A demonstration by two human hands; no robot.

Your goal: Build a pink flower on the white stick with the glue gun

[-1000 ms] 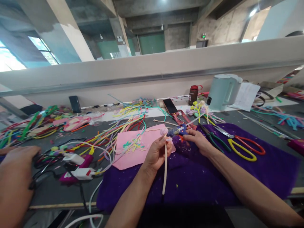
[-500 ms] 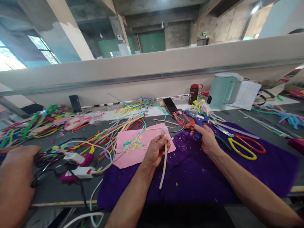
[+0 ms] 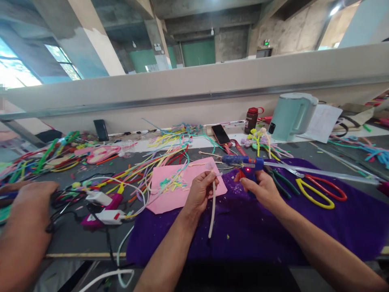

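The left hand [image 3: 199, 190] has its grip pinched on a pale, fuzzy stem [image 3: 212, 213] hanging over purple cloth [image 3: 243, 231]. The right hand [image 3: 263, 188] has its grip wrapped round a blue plastic glue gun [image 3: 257, 164], a long translucent stick [image 3: 322, 172] jutting from its back. Green and yellow snippets [image 3: 173, 183] lie on a flat pink sheet [image 3: 164, 205]. Behind, a brown, red-capped bottle [image 3: 252, 123] bears pale lettering too small to read.

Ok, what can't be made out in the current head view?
Head view:
Handle of the glue gun: mostly hidden by the right hand.
Gripped part of the cream stem: covered by the left hand.
Co-worker's arm: cut off by the frame edge.
Any writing on the white sheet: too faint.
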